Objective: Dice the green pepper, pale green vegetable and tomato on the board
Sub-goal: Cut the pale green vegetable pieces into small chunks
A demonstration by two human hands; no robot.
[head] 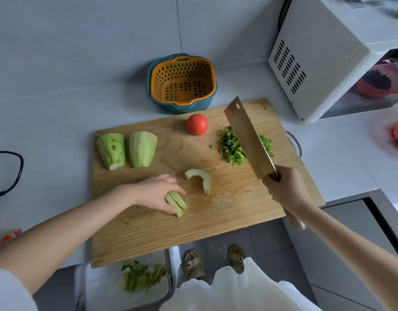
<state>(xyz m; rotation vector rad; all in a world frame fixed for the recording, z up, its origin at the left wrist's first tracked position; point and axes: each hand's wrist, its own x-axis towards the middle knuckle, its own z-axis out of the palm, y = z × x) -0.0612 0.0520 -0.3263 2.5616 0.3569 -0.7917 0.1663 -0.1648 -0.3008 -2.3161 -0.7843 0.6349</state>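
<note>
Nearest, a white-lined bin (99,286) holding green peelings is partly hidden under the front edge of the pale wooden cutting board (216,216), on which the left hand (157,191) lies palm down with fingers curled over two pale green vegetable strips (176,203), covering their left ends. Just right lies a curved pale green slice (200,179), while the right hand (287,187) is closed around the wooden handle of a broad steel cleaver (247,138), whose raised, tilted blade hides the middle of the diced green pepper pile (230,147). Farther back on the board lie two large peeled pale green halves (128,150) at left and a whole red tomato (197,124), with an orange colander in a teal basin (182,83) behind the board and a white microwave (332,55) cut off at the right.
</note>
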